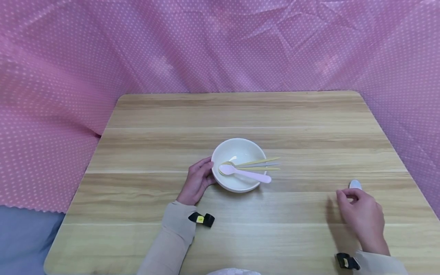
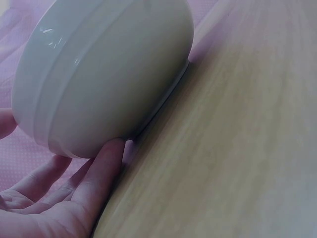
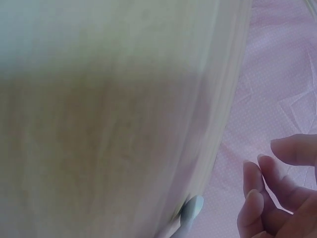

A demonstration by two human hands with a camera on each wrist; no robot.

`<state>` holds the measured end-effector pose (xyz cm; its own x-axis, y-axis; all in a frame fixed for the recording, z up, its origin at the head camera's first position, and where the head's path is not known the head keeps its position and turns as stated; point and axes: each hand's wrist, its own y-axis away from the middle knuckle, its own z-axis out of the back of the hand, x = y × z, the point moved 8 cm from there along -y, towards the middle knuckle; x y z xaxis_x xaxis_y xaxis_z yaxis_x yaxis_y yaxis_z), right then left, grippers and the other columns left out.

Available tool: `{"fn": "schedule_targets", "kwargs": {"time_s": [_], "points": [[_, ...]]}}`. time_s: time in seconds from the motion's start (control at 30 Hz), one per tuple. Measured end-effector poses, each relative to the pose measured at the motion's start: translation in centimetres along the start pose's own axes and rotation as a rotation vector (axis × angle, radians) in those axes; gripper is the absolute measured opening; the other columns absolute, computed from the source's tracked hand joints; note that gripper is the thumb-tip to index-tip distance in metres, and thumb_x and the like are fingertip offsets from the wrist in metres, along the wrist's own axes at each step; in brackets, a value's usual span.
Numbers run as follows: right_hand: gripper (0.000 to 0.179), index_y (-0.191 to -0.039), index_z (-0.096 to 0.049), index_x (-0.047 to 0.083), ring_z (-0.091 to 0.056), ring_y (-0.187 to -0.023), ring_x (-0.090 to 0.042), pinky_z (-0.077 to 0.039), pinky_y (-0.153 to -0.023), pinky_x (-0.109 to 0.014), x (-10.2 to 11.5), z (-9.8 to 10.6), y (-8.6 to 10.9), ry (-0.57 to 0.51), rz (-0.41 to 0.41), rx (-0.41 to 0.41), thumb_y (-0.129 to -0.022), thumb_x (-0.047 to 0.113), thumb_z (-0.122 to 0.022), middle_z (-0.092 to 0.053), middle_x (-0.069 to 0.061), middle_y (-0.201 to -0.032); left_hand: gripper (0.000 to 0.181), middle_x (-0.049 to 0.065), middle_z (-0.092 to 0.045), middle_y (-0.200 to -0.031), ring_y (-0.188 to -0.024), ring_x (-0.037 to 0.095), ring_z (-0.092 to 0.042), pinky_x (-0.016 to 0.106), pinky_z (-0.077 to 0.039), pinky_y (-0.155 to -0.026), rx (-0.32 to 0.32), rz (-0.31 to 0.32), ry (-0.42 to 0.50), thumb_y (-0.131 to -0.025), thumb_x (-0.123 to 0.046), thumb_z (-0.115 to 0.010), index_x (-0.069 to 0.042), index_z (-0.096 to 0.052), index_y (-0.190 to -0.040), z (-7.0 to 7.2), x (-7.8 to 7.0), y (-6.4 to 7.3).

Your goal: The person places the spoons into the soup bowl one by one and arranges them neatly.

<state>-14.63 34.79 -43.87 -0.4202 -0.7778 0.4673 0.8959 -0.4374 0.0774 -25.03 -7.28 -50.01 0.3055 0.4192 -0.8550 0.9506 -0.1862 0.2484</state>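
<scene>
A white bowl (image 1: 236, 148) stands on the wooden table with my left hand (image 1: 197, 182) at its left side. In the left wrist view the fingers (image 2: 101, 173) of that hand press its lower wall, and the thumb is at the rim. Inside the bowl lies a pale pink spoon (image 1: 245, 174), its handle over the right rim. Several thin yellow and white handles (image 1: 262, 165) lie beside it. On the right, my right hand (image 1: 365, 214) is over the table, fingers loosely bent and empty. Just beyond it is a pale spoon (image 1: 355, 184), partly hidden by the hand.
The wooden table (image 1: 165, 126) has rounded corners. A pink dotted cloth (image 1: 213, 49) hangs behind it and along both sides. Blue fabric (image 1: 27, 240) shows at the lower left.
</scene>
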Motion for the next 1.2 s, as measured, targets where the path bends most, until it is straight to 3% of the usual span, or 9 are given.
{"fn": "schedule_targets", "kwargs": {"time_s": [0.3, 0.77, 0.97, 1.2], "points": [[0.037, -0.105, -0.067, 0.005, -0.058, -0.073, -0.027, -0.036, -0.052, -0.030, -1.2, 0.2, -0.1, 0.041, -0.017, 0.044, -0.090, 0.037, -0.054, -0.068, -0.019, -0.094, 0.048, 0.022, -0.056, -0.124, -0.090, 0.019, -0.062, 0.032, -0.056, -0.076, 0.006, -0.005, 0.008, -0.091, -0.016, -0.058, 0.004, -0.047, -0.133, 0.0, 0.0, 0.0], [0.044, -0.108, -0.064, 0.004, -0.056, -0.092, -0.046, -0.038, -0.056, -0.038, -3.4, 0.8, 0.1, 0.093, -0.076, 0.111, -0.090, 0.043, -0.052, -0.064, -0.023, -0.113, 0.048, 0.027, -0.050, -0.131, -0.090, 0.021, -0.063, 0.032, -0.055, -0.075, -0.003, -0.001, 0.002, -0.091, -0.015, -0.056, 0.005, -0.047, -0.133, -0.1, 0.0, 0.0], [0.048, -0.113, -0.062, 0.004, -0.055, -0.094, -0.045, -0.037, -0.056, -0.037, -4.4, 0.8, 0.0, 0.111, -0.128, 0.154, -0.090, 0.045, -0.052, -0.061, -0.023, -0.117, 0.047, 0.028, -0.049, -0.132, -0.090, 0.020, -0.063, 0.032, -0.055, -0.075, -0.007, 0.003, 0.000, -0.091, -0.014, -0.055, 0.004, -0.047, -0.133, -0.1, 0.1, 0.0], [0.047, -0.109, -0.062, 0.004, -0.059, -0.087, -0.038, -0.036, -0.054, -0.036, -5.4, 0.9, 0.1, 0.137, -0.161, 0.179, -0.089, 0.045, -0.053, -0.066, -0.020, -0.109, 0.046, 0.027, -0.050, -0.132, -0.090, 0.021, -0.064, 0.033, -0.056, -0.076, -0.010, 0.005, 0.000, -0.092, -0.015, -0.055, 0.004, -0.047, -0.133, -0.1, 0.1, 0.0]]}}
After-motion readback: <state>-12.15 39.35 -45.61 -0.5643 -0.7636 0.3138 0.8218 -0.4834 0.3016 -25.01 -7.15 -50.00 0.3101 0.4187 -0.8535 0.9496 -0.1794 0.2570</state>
